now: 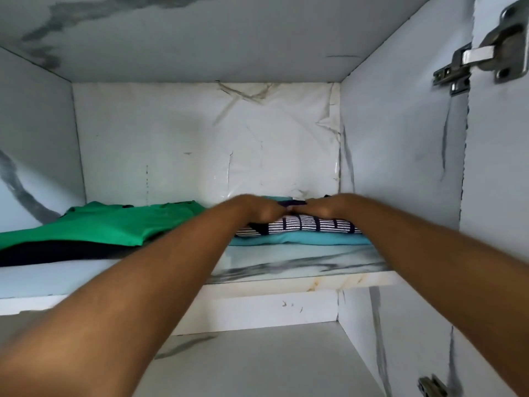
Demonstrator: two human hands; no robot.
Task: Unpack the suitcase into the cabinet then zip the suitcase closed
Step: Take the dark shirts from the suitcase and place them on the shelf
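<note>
At the far left of the cabinet shelf (300, 265) lies a green garment (114, 222), spread flat on top of a dark garment (57, 253) whose near edge shows beneath it. Both reach toward the left wall of the cabinet (37, 133), which is lined in white marble-patterned film, wrinkled on the back panel.

Right of the green piece, both bare forearms stretch from the near corners of the view to the far middle of the shelf. The left hand (257, 209) rests on top of a folded striped garment (312, 224), its fingers curled down onto the cloth. Whether they pinch the fabric or only press it cannot be told. Just beside it, the right hand (323, 207) sits on the same striped piece in a like pose, knuckles up and fingers curled; the two hands nearly touch at the fingertips.

The striped garment, navy and white, lies on a folded teal garment (300, 239), and the pile sits on the right half of the shelf, close to the right wall. A sliver of dark cloth shows just behind the hands.

Further right, on the open door edge, a metal hinge (481, 53) is fixed near the top, and another hinge (432, 386) shows at the bottom. A lower shelf (272, 362) lies beneath.
</note>
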